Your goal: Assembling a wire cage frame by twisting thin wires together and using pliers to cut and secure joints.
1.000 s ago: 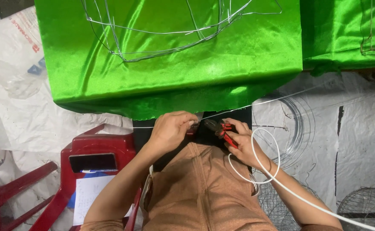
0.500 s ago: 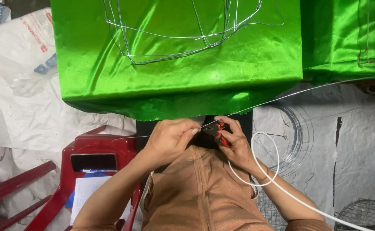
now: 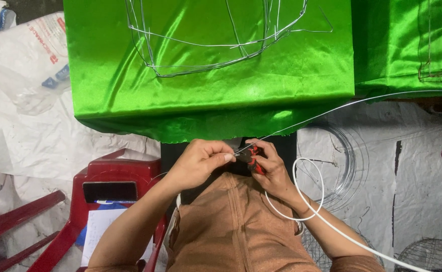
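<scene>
- A green cloth (image 3: 206, 75) covered the table, its front edge hanging just above the hands; a bent wire frame (image 3: 216, 40) lay on top.
- A red stool (image 3: 110, 186) stood just left of the left arm; white sheeting (image 3: 422, 166) lay on the floor to the right.
- The wire (image 3: 332, 110), thin, bright and silvery, ran from the hands up and right, below the cloth's edge.
- The left hand (image 3: 201, 162) was pinched shut on the wire's near end.
- The right hand (image 3: 271, 166) was clamped around red-handled pliers (image 3: 251, 157), touching the wire between both hands.
</scene>
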